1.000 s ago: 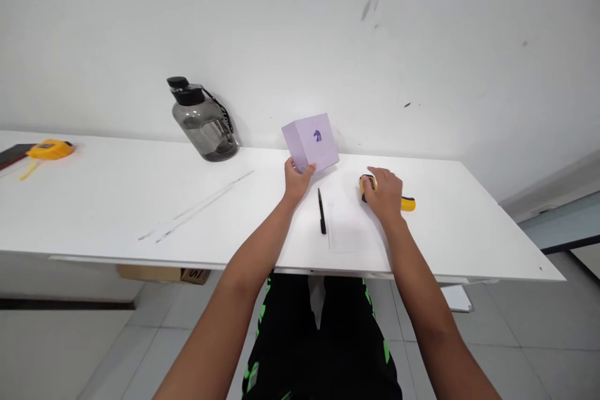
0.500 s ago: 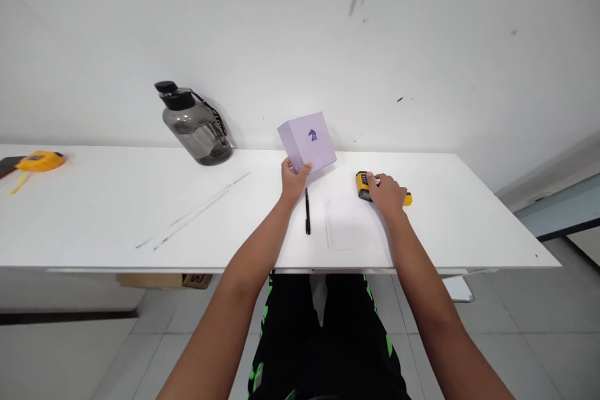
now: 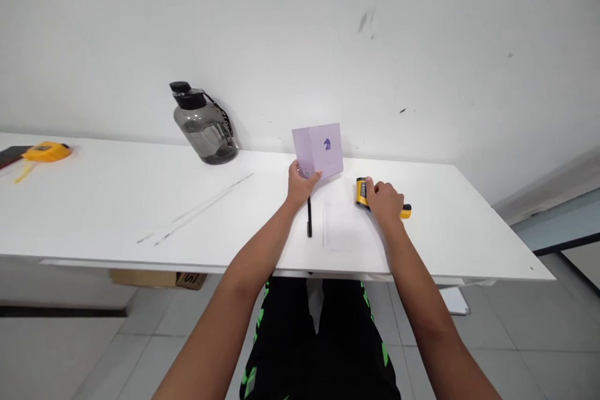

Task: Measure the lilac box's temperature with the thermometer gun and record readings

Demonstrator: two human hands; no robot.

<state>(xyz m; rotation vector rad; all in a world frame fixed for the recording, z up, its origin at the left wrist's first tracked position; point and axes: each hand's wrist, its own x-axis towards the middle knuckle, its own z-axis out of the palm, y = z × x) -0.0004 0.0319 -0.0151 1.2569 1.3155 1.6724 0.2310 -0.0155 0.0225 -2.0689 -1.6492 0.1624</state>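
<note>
Above the far middle of the worktop (image 3: pixel 117 200), the lilac box (image 3: pixel 319 150) stands tilted, its printed face toward the camera, pinched at its lower near corner by the left hand (image 3: pixel 301 184). That grip is nearly closed, thumb on the front face and fingers behind, so only a corner is held; a fuller hold further up the side would, I judge, keep the box from swinging. To the right of that grip, well apart from the box, the right hand (image 3: pixel 385 201) lies curled over a yellow and black handheld tool (image 3: pixel 362 192) resting on the worktop. Its fingers wrap the body, though whether they squeeze it or merely rest there I cannot tell. Between the two grips lie a black pen (image 3: pixel 309 225) and a pale sheet (image 3: pixel 342 234). Far left of both, a dark water bottle (image 3: pixel 204 125) leans at the wall.
</note>
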